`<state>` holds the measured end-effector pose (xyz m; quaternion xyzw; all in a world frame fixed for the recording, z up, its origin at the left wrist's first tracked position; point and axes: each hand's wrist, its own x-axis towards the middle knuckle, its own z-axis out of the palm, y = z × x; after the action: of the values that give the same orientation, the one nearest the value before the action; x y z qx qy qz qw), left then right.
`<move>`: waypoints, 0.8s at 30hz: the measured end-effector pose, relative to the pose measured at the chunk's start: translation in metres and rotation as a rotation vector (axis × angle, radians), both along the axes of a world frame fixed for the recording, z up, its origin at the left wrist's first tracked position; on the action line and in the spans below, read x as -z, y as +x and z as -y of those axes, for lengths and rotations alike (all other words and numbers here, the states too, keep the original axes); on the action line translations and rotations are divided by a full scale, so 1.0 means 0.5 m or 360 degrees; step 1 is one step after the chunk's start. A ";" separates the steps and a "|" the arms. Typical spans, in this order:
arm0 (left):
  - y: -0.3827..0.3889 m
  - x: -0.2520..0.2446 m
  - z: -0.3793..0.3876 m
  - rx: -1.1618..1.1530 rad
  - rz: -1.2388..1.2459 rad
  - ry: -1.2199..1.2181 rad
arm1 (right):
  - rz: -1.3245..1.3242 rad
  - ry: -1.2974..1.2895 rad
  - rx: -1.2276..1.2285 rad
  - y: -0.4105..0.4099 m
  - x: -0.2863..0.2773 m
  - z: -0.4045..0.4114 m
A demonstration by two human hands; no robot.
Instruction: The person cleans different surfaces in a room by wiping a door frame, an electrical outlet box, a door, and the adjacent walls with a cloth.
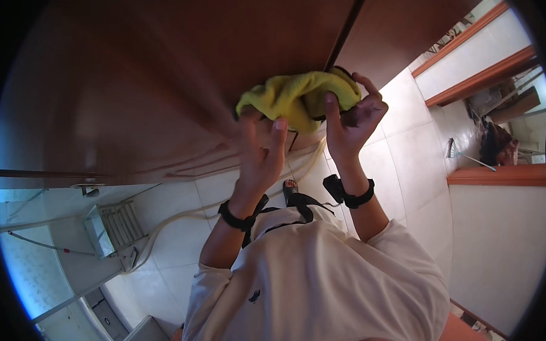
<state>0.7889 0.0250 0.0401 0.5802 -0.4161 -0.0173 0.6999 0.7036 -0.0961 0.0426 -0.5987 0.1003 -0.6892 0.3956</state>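
Note:
A bunched yellow-green cloth [292, 96] with dark edging lies between my hands, close against the glossy dark red-brown wooden door [159, 75]. My left hand [260, 148] grips the cloth's left part from below, its fingers blurred and partly hidden by the fabric. On the right, my right hand [355, 116] pinches the cloth with the thumb in front, the other fingers bent at its right edge. A dark vertical gap in the wood runs up from behind the cloth. Each wrist bears a black strap with a small device.
A pale hose [183, 213] winds over the tiled floor [409, 160] below. At the left are a metal lock [89, 190] on the door's edge and a metal stepladder [118, 227]. Orange-brown wooden trim [497, 176] and a light-green plastic fly swatter [471, 156] are at the right.

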 end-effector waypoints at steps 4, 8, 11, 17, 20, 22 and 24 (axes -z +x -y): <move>0.019 -0.045 0.016 -0.0044 -0.0099 0.0254 | -0.0651 0.0012 0.0043 0.022 0.025 0.044; 0.037 -0.036 -0.006 -0.0051 0.0544 0.0738 | -0.0637 -0.0132 0.0177 0.030 0.127 0.007; 0.044 -0.010 -0.009 0.0133 0.0507 0.0832 | -0.0954 0.0120 0.0029 0.005 0.197 -0.010; 0.051 -0.111 -0.026 0.0198 0.0603 0.1106 | -0.1106 0.0263 -0.0111 -0.035 0.135 0.011; 0.057 -0.144 -0.033 0.0130 0.0651 0.1044 | -0.0965 -0.0091 -0.0009 -0.030 0.066 0.034; 0.058 -0.145 -0.035 0.0157 0.0609 0.1034 | -0.0981 -0.0141 0.0013 -0.028 0.075 0.042; 0.056 -0.121 -0.032 0.0209 0.0419 0.0942 | -0.0995 -0.0190 0.0041 -0.032 0.096 0.040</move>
<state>0.8168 0.0407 0.1005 0.7275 -0.5165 -0.1074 0.4386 0.6877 -0.1159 -0.0056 -0.8023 0.1841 -0.4815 0.3010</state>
